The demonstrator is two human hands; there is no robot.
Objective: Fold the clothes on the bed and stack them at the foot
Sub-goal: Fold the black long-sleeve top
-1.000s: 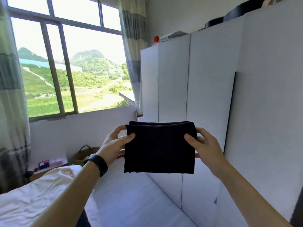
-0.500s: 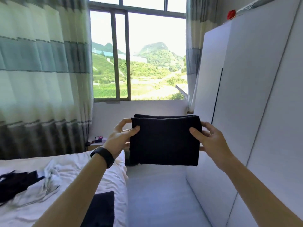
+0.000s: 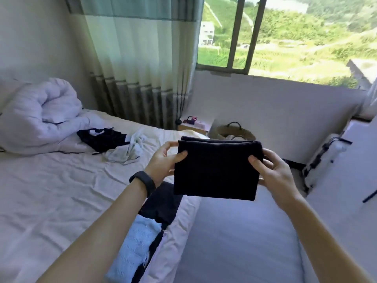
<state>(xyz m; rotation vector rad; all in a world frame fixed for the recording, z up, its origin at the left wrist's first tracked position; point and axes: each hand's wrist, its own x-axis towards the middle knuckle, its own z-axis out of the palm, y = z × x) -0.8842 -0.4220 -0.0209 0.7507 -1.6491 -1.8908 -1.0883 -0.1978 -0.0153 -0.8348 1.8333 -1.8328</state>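
Pinching garment [image 3: 216, 170] at both short ends with left hand [image 3: 163, 164] and right hand [image 3: 273, 174], long axis crosswise, pile [image 3: 159, 207] below-left, nearer left hand.

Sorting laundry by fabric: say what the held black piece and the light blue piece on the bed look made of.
Black folded garment: matte, no sheen, thick soft folds; possibly a knit, weave too dark to tell. Light blue garment: soft matte knit, judging by rows of raised stitches.
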